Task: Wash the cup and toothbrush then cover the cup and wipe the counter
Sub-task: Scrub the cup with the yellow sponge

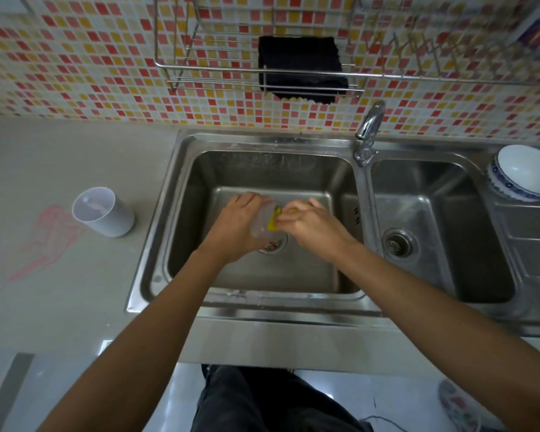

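Observation:
Over the left basin of the steel sink, my left hand grips a clear plastic cup lying on its side, mouth toward the right. My right hand pinches a yellow sponge pushed into the cup's mouth. A white plastic cup-shaped cover stands upright on the grey counter left of the sink. I see no toothbrush. A black cloth hangs on the wire wall rack.
The tap stands between the two basins, with no water visibly running. A white bowl with a blue rim rests on the drainboard at the far right. Pink smears mark the counter near the white cover.

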`<state>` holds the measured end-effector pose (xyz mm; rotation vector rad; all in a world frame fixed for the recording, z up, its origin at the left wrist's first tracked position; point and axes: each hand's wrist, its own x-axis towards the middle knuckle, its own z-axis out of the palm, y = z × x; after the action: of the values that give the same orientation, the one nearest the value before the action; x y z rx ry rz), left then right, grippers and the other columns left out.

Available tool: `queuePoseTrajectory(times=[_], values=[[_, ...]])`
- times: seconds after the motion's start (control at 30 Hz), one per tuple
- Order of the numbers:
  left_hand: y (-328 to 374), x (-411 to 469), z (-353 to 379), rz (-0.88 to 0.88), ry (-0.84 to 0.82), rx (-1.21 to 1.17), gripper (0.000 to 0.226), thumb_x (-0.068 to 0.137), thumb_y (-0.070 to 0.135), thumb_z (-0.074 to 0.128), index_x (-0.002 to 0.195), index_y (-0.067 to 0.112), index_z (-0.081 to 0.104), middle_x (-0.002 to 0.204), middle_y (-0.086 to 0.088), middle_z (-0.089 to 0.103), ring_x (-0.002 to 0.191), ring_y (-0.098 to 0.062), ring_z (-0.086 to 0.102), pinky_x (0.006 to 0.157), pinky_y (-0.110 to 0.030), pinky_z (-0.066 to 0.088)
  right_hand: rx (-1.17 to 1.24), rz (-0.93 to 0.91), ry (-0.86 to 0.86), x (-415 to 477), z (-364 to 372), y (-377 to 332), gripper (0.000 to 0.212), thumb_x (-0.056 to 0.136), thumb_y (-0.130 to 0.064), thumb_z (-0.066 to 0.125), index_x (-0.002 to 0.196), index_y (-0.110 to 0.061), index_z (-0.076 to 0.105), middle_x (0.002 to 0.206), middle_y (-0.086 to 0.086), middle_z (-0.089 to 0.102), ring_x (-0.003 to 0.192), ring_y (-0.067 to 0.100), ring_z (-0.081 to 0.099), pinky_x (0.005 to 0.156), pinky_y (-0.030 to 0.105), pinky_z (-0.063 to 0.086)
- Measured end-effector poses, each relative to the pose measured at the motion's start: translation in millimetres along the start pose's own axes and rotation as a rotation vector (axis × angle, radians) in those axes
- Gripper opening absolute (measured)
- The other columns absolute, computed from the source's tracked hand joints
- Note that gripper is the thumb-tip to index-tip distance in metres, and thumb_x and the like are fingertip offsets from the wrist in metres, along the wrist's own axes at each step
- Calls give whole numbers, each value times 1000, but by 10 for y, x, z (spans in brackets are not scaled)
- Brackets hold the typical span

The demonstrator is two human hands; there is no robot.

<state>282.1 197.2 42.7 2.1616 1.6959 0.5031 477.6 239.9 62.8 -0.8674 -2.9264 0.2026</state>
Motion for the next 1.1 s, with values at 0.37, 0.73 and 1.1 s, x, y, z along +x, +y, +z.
queuePoseTrajectory(times=[0.37,0.73,1.1], values=[[-30,71,-37,26,-50,116,83,63,41,80,135,19,46,129,-2,51,120,-24,45,101,-39,40,444,294,55,29,58,-166,25,85,-4,64,104,-17,74,102,3,72,91,12,61,85,21,44],[-94,-56,-112,-24,-128,61,90,59,31,87,137,13,45,134,-5,50,127,-23,41,105,-25,23,706,404,141,-188,235,-361,24,84,-10,68,105,-20,74,99,6,71,92,21,64,78,18,41],[26,-84,-214,-55,-96,-118,91,61,24,87,138,10,41,138,-6,46,129,-22,38,101,-17,19,129,65,238,-148,218,-229,32,72,-4,77,100,-19,71,106,-5,70,94,24,60,76,36,54]])
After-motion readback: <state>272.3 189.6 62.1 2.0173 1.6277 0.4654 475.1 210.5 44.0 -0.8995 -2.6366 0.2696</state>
